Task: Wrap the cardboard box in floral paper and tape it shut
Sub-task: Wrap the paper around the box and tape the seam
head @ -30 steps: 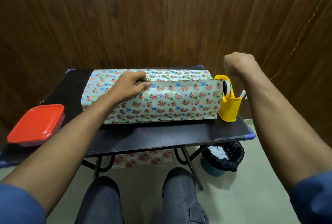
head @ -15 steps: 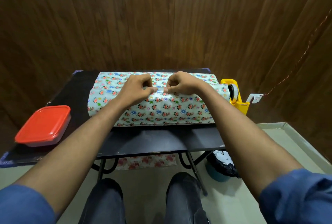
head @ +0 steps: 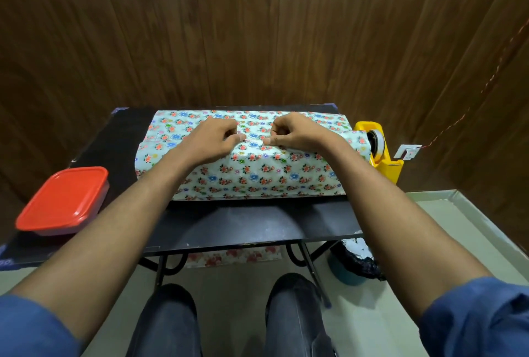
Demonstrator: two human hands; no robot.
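The box wrapped in floral paper (head: 257, 173) lies lengthwise across the black table (head: 243, 228); no cardboard shows. The paper's overlapping edge runs along the top of the box. My left hand (head: 211, 142) and my right hand (head: 294, 134) sit on that seam near its middle, fingers curled and thumb tips pointing at each other. A short strip of clear tape (head: 254, 137) seems to be stretched between them, each hand pinching one end; it is faint. The yellow tape dispenser (head: 380, 153) stands at the box's right end.
A red-lidded plastic container (head: 63, 199) sits at the table's front left. Under the table lie a scrap of floral paper (head: 232, 256) and a bin with a black liner (head: 355, 265). A wood-panelled wall is close behind the table. My knees are below the front edge.
My right hand has come from above the tape dispenser to the seam on top of the box, beside my left hand. The left hand has stayed on the seam.
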